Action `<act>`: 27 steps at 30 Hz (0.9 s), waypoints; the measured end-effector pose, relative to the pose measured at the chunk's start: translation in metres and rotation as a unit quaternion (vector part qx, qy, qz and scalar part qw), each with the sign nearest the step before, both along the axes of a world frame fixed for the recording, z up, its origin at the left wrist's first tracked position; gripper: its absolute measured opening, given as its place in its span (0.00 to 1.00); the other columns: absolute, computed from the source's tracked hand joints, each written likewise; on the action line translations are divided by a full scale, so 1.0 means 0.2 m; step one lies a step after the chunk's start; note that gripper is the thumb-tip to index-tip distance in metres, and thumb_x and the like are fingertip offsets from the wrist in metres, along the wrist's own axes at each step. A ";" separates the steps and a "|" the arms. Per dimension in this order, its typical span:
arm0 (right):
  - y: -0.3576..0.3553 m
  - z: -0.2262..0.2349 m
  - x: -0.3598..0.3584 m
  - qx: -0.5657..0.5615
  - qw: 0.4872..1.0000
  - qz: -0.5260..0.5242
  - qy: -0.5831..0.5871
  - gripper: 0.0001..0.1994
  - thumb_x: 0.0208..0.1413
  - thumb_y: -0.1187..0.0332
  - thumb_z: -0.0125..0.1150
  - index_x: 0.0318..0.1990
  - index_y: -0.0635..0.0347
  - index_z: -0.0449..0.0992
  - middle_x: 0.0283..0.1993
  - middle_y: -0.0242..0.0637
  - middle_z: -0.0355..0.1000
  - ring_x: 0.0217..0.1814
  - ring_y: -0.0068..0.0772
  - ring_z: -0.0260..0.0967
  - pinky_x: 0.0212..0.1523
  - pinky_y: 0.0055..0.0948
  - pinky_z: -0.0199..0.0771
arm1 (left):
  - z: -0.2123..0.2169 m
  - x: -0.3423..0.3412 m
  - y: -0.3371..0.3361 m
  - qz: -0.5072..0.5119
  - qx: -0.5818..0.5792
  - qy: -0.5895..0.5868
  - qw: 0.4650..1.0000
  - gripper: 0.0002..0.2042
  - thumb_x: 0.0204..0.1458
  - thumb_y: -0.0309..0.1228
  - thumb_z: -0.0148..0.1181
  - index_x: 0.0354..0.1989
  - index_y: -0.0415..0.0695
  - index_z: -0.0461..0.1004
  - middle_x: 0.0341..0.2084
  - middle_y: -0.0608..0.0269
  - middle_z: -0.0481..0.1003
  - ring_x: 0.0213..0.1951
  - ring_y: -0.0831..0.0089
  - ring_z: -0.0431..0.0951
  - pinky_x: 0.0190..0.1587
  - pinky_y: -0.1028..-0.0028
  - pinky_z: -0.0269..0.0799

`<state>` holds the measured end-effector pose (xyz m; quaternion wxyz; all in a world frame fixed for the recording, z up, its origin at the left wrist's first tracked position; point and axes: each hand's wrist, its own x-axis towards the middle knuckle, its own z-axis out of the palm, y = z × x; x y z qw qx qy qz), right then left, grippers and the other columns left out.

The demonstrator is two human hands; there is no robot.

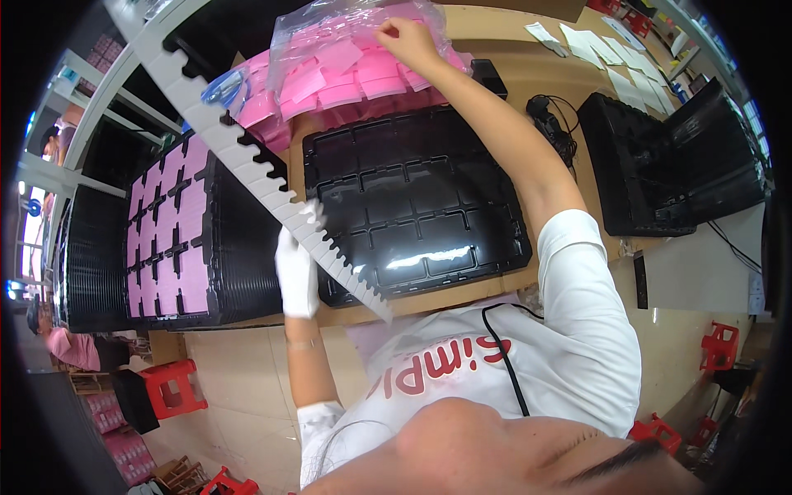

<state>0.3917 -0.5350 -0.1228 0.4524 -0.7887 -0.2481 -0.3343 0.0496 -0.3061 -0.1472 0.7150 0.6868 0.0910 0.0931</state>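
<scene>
My right hand (407, 43) is bare and reaches over pink packets (342, 89) at the back of the table. Its fingers curl together in a pinch above the clear plastic bag (289, 37) around the packets. Whatever lies in that pinch, if anything, is too small to make out. A black plastic tray (396, 198) with shallow compartments lies flat before me. At its left edge is my left hand (299, 272) in a white glove. A pale notched strip (247, 169) crosses the view and partly covers that hand; its fingertips are blurred.
A tall stack of black trays (239, 247) stands left, its top one filled with pink pieces (169, 235). More black trays (635, 165) are at the right, beside a coiled black cable (551, 136). White papers (615, 54) lie at the back right. Red stools (173, 388) stand on the floor.
</scene>
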 end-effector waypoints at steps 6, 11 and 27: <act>0.02 0.09 -0.33 0.029 0.999 0.032 0.014 0.12 0.45 0.57 0.69 0.29 0.57 0.79 0.34 0.37 0.76 0.41 0.38 0.72 0.45 0.35 0.70 | -0.20 0.76 0.12 -0.138 -0.386 -0.014 0.912 0.35 0.60 0.48 0.48 0.67 0.39 0.44 0.69 0.43 0.43 0.67 0.42 0.50 0.68 0.52 0.52; -0.26 -0.11 -0.57 -0.038 0.984 -0.176 -0.021 0.24 0.47 0.50 0.69 0.42 0.60 0.76 0.46 0.45 0.72 0.52 0.44 0.66 0.51 0.38 0.66 | -0.09 0.85 0.11 -0.039 -0.474 0.043 0.879 0.43 0.52 0.63 0.49 0.63 0.35 0.54 0.60 0.42 0.60 0.59 0.50 0.65 0.60 0.56 0.65; -0.66 -0.19 -1.18 0.188 0.896 0.037 0.399 0.09 0.52 0.65 0.67 0.31 0.62 0.78 0.30 0.26 0.72 0.34 0.14 0.64 0.37 0.16 0.61 | -0.14 0.34 0.17 0.021 0.030 0.089 0.995 0.10 0.55 0.39 0.63 0.31 0.45 0.75 0.21 0.73 0.73 0.18 0.86 0.65 0.21 0.83 0.60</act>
